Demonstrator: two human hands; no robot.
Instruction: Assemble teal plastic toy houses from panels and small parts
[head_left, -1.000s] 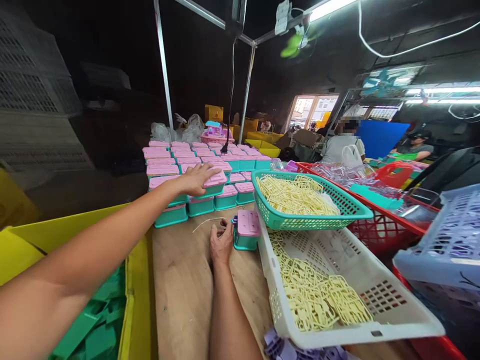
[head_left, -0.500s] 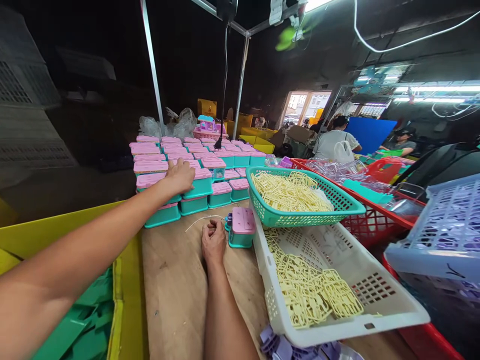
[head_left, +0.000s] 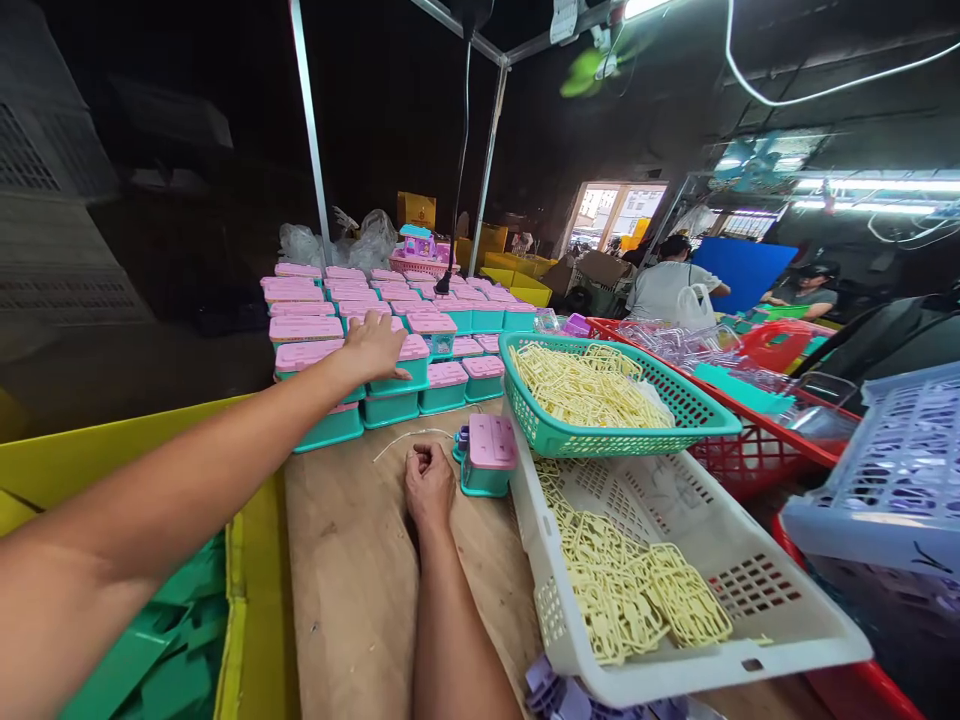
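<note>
My left hand [head_left: 377, 348] reaches to the front of the stacked boxes. Its fingers are spread over the pink lid of a teal box [head_left: 409, 374], with the thumb out by the box's near side. Lower down, my right hand [head_left: 430, 483] rests on the wooden table with its fingers curled in, and nothing shows in them. Right of it stands a single teal box with a pink lid [head_left: 491, 445], a small blue and purple part on its left side. A thin pale strand [head_left: 405, 436] lies behind my right hand.
Right of the table's middle, a green basket [head_left: 622, 440] of pale yellow frames sits on a white crate [head_left: 817, 640] holding more. A yellow bin [head_left: 244, 620] with green parts is at left. Red crates [head_left: 739, 470] and two people are farther right.
My left hand has lifted slightly and its fingers and thumb have spread on the box. My right hand stays put, its fingers curled a little more. The view has shifted slightly.
</note>
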